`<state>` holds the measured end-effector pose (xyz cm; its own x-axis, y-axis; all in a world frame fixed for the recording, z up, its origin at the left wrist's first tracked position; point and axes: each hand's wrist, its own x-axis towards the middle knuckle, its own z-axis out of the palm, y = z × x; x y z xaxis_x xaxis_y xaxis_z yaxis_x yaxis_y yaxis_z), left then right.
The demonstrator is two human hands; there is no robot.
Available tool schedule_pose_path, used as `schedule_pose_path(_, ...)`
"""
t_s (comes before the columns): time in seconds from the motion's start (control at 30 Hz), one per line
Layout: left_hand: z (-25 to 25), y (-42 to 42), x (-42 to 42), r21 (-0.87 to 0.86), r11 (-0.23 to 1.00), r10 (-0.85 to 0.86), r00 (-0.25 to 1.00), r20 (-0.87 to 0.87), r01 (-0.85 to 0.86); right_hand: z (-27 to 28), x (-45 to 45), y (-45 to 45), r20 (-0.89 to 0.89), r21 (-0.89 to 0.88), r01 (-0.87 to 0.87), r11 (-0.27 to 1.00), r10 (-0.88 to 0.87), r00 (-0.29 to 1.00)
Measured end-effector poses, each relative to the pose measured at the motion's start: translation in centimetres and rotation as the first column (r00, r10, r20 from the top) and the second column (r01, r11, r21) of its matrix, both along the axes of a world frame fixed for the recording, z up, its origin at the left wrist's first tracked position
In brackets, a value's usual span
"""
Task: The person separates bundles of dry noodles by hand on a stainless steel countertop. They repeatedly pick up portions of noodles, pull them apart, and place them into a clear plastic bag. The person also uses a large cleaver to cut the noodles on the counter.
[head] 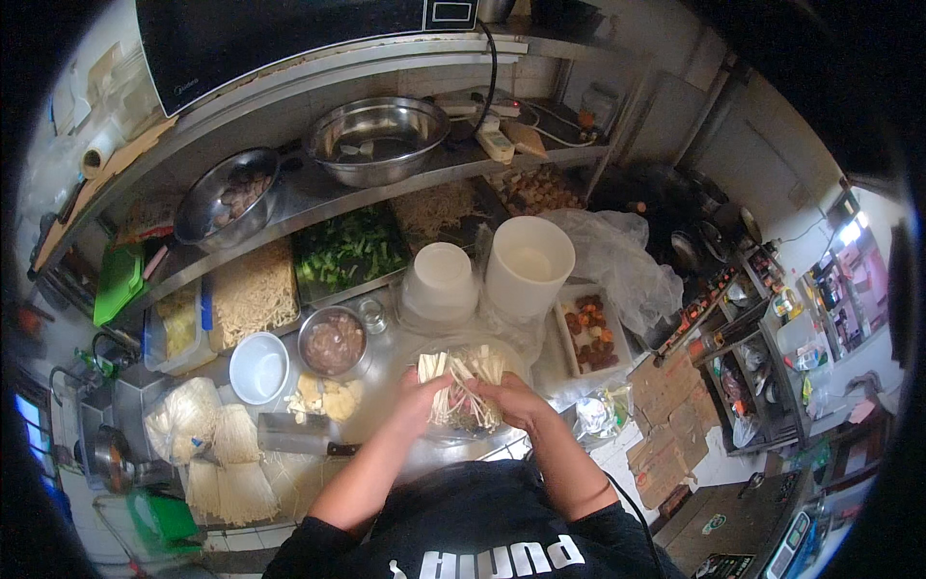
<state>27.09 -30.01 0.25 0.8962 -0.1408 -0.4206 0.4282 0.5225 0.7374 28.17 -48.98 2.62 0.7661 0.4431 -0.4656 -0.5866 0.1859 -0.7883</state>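
My left hand (428, 394) and my right hand (512, 396) are close together, gripping pale enoki mushrooms (463, 387) above a clear plastic bag or wrap on the metal counter. Strands stick up and hang down between the two hands. What lies beneath them is partly hidden. To the left, a cleaver (293, 434) with a dark handle lies near my left forearm, below some pale yellow pieces (325, 398). Bundles of enoki (231, 485) rest at the lower left beside a bagged bunch (182, 420).
Ahead stand stacked white tubs (439, 286) and a taller white tub (530, 257). A metal bowl of meat (333, 340), a light blue bowl (259, 368) and trays of chopped greens (351, 250) and shreds (255, 293) are left. A white tray (562, 333) stands right, under a shelf (405, 184).
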Motion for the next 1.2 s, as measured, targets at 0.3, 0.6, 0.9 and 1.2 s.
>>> schedule_pose_path(0.3,-0.4,-0.4,-0.1,0.082,0.995,0.04,0.992,0.124,-0.05,-0.2,0.1,0.8,0.13,-0.206,0.052,0.977,-0.025,0.991)
schedule_pose_path(0.6,-1.3,0.0,0.3,0.085,0.995,0.043,0.995,0.095,-0.051,-0.4,0.2,1.3,0.163,-0.2,0.152,0.968,-0.12,0.979)
schedule_pose_path(0.9,-0.5,-0.7,0.1,0.129,0.989,0.052,0.981,0.189,-0.077,0.2,0.1,0.8,0.04,-0.01,0.084,0.996,-0.083,0.996)
schedule_pose_path(1.2,-0.9,-0.8,0.0,0.34,0.925,0.082,0.961,0.264,-0.172,-1.9,0.3,0.8,0.136,-0.198,0.231,0.953,-0.206,0.969)
